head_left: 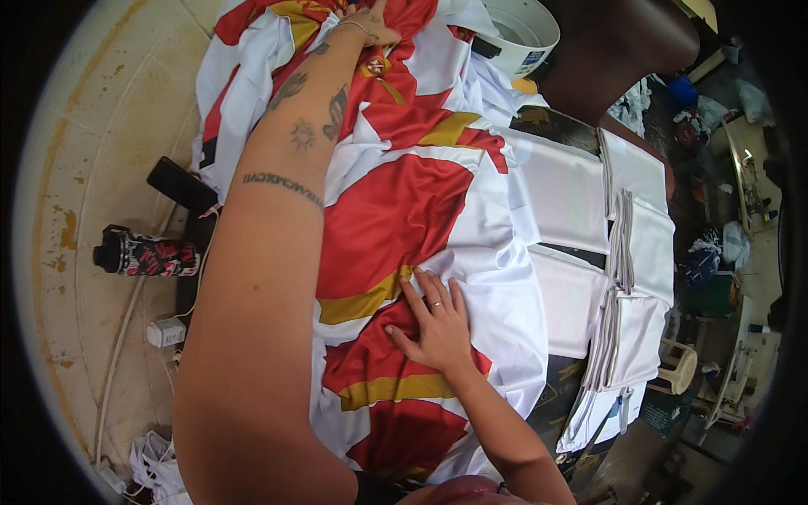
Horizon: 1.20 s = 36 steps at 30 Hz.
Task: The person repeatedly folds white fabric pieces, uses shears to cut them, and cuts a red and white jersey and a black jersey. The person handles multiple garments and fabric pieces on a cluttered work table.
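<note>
A large red, white and gold patterned fabric (396, 210) lies spread across the table in front of me. My left hand (370, 23) reaches far out along it and presses on the cloth near its far end, fingers apart. My right hand (433, 324) lies flat on the near part of the fabric, palm down with fingers spread, a ring on one finger. Neither hand grips anything.
Stacks of white cut fabric pieces (635, 252) lie to the right on the table. A white bucket (523, 29) stands at the far end. On the floor at left lie a dark patterned bottle (147, 252), a black phone (181, 183) and a white power adapter (166, 332).
</note>
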Motion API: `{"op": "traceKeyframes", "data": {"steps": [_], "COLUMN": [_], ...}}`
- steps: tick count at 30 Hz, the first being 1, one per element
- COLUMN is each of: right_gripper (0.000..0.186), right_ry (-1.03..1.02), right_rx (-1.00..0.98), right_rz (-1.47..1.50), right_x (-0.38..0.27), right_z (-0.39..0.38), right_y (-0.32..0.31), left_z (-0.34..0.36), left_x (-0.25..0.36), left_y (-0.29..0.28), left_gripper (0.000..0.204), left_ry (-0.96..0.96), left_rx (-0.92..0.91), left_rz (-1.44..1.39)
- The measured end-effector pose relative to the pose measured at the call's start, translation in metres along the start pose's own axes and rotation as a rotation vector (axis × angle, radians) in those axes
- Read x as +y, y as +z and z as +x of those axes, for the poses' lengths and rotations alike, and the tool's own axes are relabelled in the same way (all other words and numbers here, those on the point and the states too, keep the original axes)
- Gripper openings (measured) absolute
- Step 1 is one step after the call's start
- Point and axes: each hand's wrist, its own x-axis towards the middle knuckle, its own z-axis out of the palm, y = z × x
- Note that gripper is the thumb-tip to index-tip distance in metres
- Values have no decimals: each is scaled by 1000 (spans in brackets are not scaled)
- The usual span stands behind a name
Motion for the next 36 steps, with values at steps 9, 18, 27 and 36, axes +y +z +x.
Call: {"op": "traceKeyframes", "data": {"steps": [9, 18, 27, 36], "right_gripper": [78, 77, 76, 73], "right_ry": [-2, 8, 22, -8], "right_rx": [25, -14, -32, 14], "right_rz": [-29, -50, -23, -46], "right_x": [-3, -3, 2, 1], "right_z": [-2, -1, 1, -5], "right_y": [3, 4, 5, 5], "left_z": [-69, 6, 11, -117], "left_x": [-46, -19, 34, -23], "left_y": [-52, -10, 62, -118], "left_gripper": [50, 59, 108, 88], "left_ry": [449, 415, 159, 76], "left_rx": [-529, 316, -335, -882], "left_rz": [347, -298, -106, 231]}}
